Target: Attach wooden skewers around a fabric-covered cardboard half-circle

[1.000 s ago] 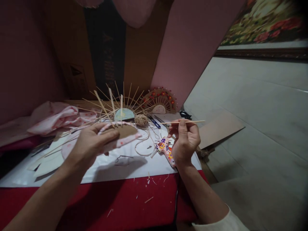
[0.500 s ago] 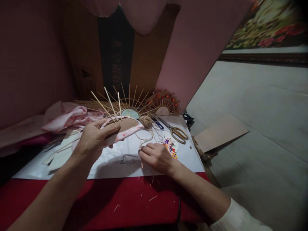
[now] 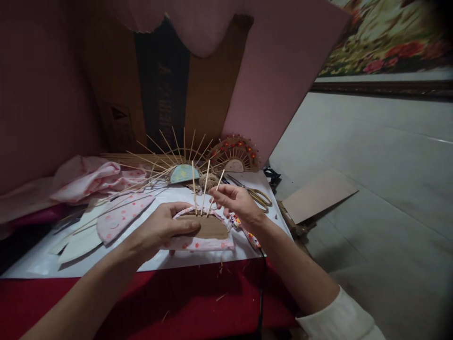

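My left hand (image 3: 163, 231) is closed around the left side of a half-round cardboard piece (image 3: 212, 227) edged with pink dotted fabric. Three thin wooden sticks (image 3: 205, 189) stand up from its curved edge. My right hand (image 3: 239, 203) is at the rightmost wooden stick (image 3: 220, 178), which appears pinched between the fingertips; part of the stick is hidden. Behind the right wrist lies a flower-patterned hot glue gun (image 3: 252, 239), mostly covered. Gold-handled scissors (image 3: 261, 197) lie just beyond that hand.
A teal half-round piece with radiating sticks (image 3: 184, 174) and a twine ball (image 3: 208, 181) sit behind. Farther back stands a decorated fan shape (image 3: 233, 163). Pink dotted cloth (image 3: 102, 177) and a dotted fabric-covered piece (image 3: 123, 217) are at left. A cardboard sheet (image 3: 320, 198) lies at right.
My right hand went from holding up a loose stick, down to the table, then up to the rightmost standing stick. The cardboard piece has moved right and lower, its sticks now tilting rightward.
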### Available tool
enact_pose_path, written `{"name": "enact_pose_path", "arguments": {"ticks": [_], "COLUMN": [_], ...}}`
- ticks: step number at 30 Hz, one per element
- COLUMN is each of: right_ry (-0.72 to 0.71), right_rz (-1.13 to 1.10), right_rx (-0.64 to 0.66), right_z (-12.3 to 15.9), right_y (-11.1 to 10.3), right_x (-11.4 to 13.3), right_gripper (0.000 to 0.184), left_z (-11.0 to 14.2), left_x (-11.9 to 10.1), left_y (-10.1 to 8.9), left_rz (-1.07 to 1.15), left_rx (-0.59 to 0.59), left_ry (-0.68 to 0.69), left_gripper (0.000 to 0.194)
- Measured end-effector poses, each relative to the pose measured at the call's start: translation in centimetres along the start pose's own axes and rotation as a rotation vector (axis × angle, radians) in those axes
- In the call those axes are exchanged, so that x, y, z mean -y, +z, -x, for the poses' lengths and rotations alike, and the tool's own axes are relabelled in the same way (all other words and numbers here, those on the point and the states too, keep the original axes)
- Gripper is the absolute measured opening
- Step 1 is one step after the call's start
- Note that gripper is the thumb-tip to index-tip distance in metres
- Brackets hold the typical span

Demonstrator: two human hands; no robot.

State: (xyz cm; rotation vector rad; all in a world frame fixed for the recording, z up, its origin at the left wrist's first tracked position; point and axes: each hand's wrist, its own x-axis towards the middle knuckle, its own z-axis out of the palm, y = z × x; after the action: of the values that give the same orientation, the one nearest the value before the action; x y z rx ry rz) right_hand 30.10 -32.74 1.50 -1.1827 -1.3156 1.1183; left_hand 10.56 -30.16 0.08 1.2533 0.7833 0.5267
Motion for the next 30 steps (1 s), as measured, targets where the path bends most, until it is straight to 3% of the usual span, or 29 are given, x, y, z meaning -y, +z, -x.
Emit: {"name": "enact_pose_path", "arguments": {"ticks": [5, 13, 30], "right_ry": [0.028, -0.076, -0.082], "right_rz": [-0.084, 0.016, 0.025], "right_rx": [-0.032, -0.046, -0.141], "right_z": [-0.12, 0.21, 0.61], "right_y": [0.49, 0.88, 0.98], "right_x": [-0.79, -0.33, -1.08], "right_gripper": [0.028, 0.028, 0.024], "left_z": [0.03, -0.14, -0.14], "left_x": [0.15, 0.32, 0.44], "left_y": [0.11, 0.28, 0.52], "left_rz": [-0.056, -0.017, -0.032], "left_rx": [0.025, 0.031, 0.032], "left_ry": [-0.034, -0.048, -0.038], "left_gripper": [0.038, 0.037, 0.032]}}
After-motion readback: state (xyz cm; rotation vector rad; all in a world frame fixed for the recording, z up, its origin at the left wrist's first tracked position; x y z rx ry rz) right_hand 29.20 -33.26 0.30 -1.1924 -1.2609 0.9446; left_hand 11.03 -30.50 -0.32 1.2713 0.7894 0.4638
